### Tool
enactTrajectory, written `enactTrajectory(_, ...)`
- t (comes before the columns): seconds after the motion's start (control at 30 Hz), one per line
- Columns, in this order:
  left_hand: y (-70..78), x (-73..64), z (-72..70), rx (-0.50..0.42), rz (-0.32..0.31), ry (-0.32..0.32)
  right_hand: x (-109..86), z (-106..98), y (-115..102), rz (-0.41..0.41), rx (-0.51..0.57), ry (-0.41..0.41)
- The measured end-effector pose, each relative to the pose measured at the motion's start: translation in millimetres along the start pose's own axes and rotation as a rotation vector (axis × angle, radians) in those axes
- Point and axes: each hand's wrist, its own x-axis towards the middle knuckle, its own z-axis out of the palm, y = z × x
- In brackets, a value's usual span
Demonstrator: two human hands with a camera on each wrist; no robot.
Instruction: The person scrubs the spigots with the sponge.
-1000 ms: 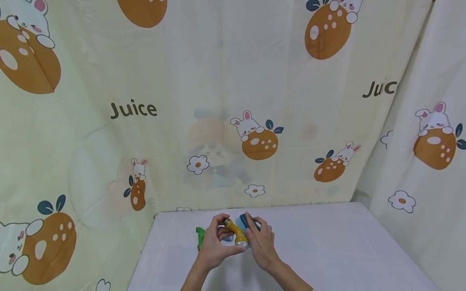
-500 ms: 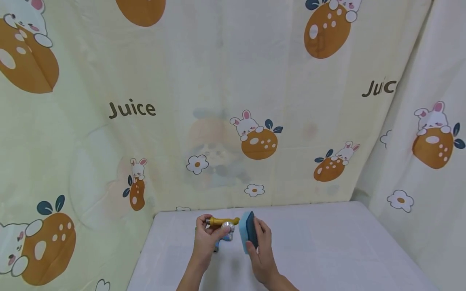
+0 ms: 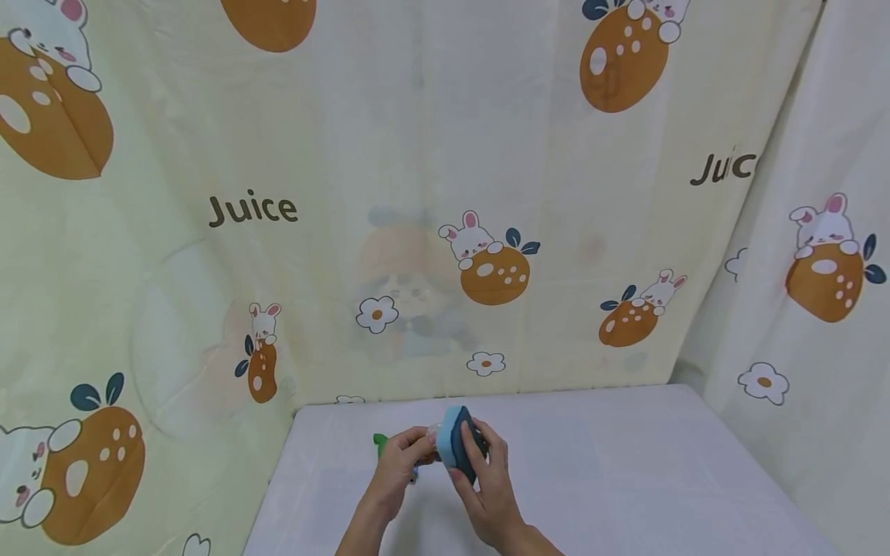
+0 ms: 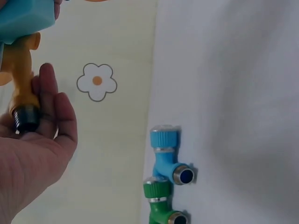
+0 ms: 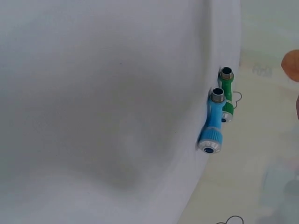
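Observation:
My left hand [image 3: 396,472] holds a yellow tap [image 4: 22,77], its dark threaded end down in the palm in the left wrist view. In the head view the tap is mostly hidden behind the sponge. A light blue sponge [image 3: 452,444] with a dark scouring side is gripped by my right hand [image 3: 492,490], thumb and fingers on the dark side. The light blue face is against the tap's upper part. On the table lie a blue tap [image 4: 164,161] and a green tap [image 4: 159,198] side by side, partly hidden by the left hand in the head view.
A white-covered table [image 3: 626,471] spreads beneath both hands. Behind it hangs a cream curtain [image 3: 556,232] printed with rabbits and oranges, and another curtain [image 3: 772,301] stands along the right side.
The yellow tap has been turned over in the left hand. The sponge first moved apart from the tap, then came left onto it and now covers most of it.

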Motion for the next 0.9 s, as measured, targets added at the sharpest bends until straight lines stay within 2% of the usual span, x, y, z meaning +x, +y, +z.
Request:
enactTrajectory(0.13,0.5,-1.0,-4.2,0.06,-0.01,-0.111,4.4,-2.9,1.4,-0.013,0.016,-0.001)
enactTrajectory(0.23,0.4,-1.9,-5.8,0.07,-0.001,-0.146,7.1,-4.7,2.7,-0.037,0.015,0.004)
enactTrajectory(0.47,-0.8,-2.4,-7.6,0.079,0.042,-0.104,12.1,-6.3,7.1,-0.082,-0.04,-0.005)
enactTrajectory(0.67,-2.0,-3.7,-7.1,0.088,0.074,-0.06,15.2,-5.8,17.9,-0.034,-0.131,-0.043)
enactTrajectory(0.8,-2.6,-5.0,-4.8,0.139,0.093,-0.068,13.8,-5.6,27.3,0.005,-0.201,-0.069)
enactTrajectory(0.9,-3.1,-5.0,-3.5,0.177,0.081,-0.091,12.2,-5.2,31.7,0.006,-0.221,-0.08)
